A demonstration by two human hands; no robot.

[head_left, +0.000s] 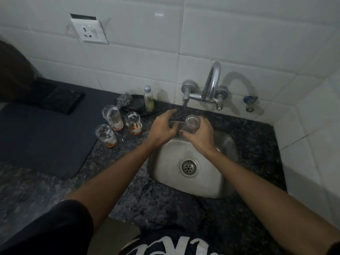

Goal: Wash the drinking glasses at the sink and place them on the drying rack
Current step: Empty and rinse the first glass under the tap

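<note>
Both hands meet over the far rim of the sink (193, 190), at the centre of the frame. Right hand (199, 133) has its fingers curled round a clear glass (191, 124), holding it tilted with the open mouth turned up and toward the wall, just below the spout of the tap (211, 85). Left hand (162, 128) lies just beside it, fingers loosely bent and spread, fingertips toward the glass and the sink's back edge; whether they touch the glass cannot be told, and they grip nothing that shows.

Three more glasses stand upright on the counter (143, 196), left of the sink, each with orange residue at the bottom and white film on the walls: a tall one (112, 117) farthest back, a shorter one (133, 125) to its right, and a third (106, 135) nearest the camera. They are close together but apart.

Behind them, against the tiled wall, stands a small bottle (148, 98) of yellowish liquid with a pale cap, and to its left a grey scrubber (124, 101) rests on a dark tray. A dark mat (42, 140) covers the counter at the left of the frame. A wall socket (89, 30) sits in the upper left. The sink's drain (188, 167) is at the centre of the basin.
</note>
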